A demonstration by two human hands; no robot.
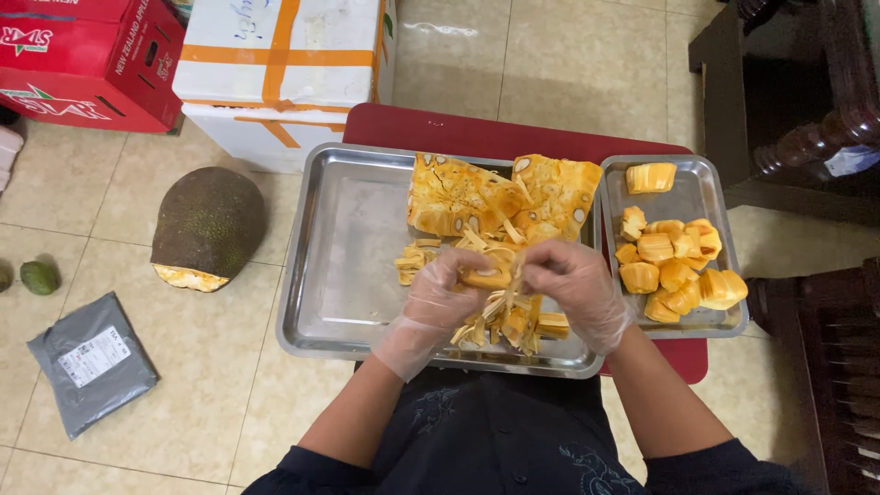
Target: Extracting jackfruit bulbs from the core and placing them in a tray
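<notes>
Jackfruit pods (680, 261), roughly a dozen cleaned yellow pieces, are already heaped in the small steel tray (706, 188) at three o'clock on the red surface (477, 128). A fibrous cluster of jackfruit (500, 307) is held over the large steel tray (348, 238) between both gloved hands. The left hand (445, 293) is closed around the cluster's left end, and the right hand (573, 284) is pinched shut on the stringy fibres at its right side. Two opened jackfruit slabs (500, 197), with pods embedded in them, lie at twelve o'clock of the hands and appear unworked. Loose strands are scattered beside them. Half a jackfruit (206, 225) in its rind rests on the floor at nine o'clock, uncut further. By this showing, a fair share is judged done, with more than half left.
</notes>
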